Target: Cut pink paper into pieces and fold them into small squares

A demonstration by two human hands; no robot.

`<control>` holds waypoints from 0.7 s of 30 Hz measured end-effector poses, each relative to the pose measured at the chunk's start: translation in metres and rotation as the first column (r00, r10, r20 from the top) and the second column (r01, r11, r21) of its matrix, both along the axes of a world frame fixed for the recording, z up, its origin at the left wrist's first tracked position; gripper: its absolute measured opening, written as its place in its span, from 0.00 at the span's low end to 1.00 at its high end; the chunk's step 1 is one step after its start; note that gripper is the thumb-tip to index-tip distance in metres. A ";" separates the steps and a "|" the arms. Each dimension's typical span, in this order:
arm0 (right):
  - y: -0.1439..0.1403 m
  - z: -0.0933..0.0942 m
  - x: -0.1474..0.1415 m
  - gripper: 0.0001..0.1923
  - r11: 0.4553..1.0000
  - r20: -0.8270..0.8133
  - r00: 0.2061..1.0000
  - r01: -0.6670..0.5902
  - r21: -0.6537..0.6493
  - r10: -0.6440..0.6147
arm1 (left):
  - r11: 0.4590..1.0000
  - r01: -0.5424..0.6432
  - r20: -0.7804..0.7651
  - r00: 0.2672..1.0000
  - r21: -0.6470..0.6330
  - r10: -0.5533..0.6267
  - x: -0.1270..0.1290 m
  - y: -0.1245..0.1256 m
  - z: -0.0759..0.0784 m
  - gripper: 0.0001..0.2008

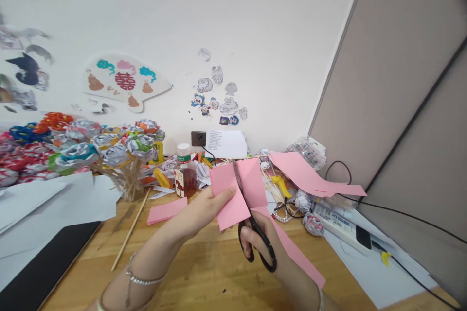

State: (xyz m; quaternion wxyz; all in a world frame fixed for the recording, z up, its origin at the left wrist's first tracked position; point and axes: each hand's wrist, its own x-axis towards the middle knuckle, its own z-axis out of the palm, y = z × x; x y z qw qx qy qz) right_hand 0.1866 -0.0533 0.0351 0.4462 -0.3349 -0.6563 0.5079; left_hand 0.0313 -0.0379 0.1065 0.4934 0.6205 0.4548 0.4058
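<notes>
My left hand (204, 210) pinches the left half of a pink paper sheet (229, 194) held up over the wooden table (204, 272). Black-handled scissors (251, 233) are gripped by my right hand (272, 243), fingers through the loops. The blades run up through the middle of the sheet, splitting it into a left piece and a right piece (255, 182). A long pink strip (292, 248) hangs down to the right of the scissors.
A pink paper piece (166, 210) and a wooden stick (131, 228) lie on the table. A bunch of paper flowers (109, 150), a small bottle (185, 175), more pink sheets (314, 177), a power strip (343, 231), cables and a dark tablet (44, 262) surround the hands.
</notes>
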 end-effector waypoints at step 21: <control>0.006 -0.010 -0.005 0.15 0.998 -0.046 0.998 0.050 -0.041 -0.052 | 0.995 0.080 0.076 0.994 -0.063 -0.076 0.004 0.010 -0.011 0.15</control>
